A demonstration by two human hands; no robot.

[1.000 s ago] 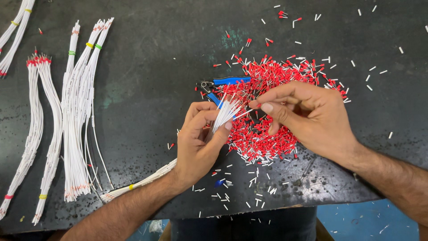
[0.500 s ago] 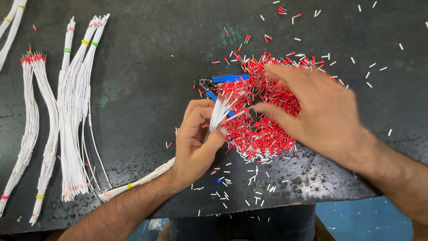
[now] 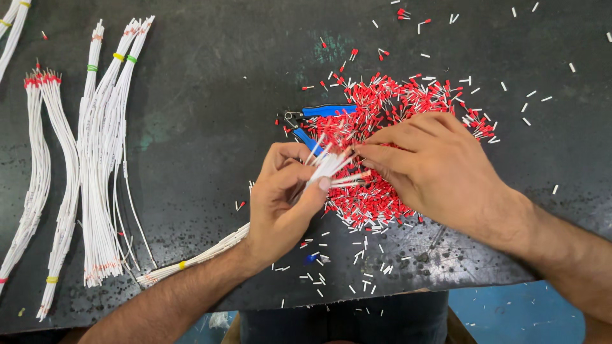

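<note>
White wires (image 3: 328, 167), clenched as a bundle in the left hand (image 3: 280, 204), fan toward the right hand (image 3: 440, 172), whose fingertips have come back from the red ferrule pile (image 3: 382, 127) beneath them and now pinch a ferrule at one wire end, suggesting another fitting.

Dark worn worktable (image 3: 210, 114), blue floor (image 3: 523, 312)

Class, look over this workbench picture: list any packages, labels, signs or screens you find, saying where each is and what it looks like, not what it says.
None: no package, label, sign or screen shows.
Nearest to markers: small yellow and green bands around the white wire bundles at the left of the dark table.
</note>
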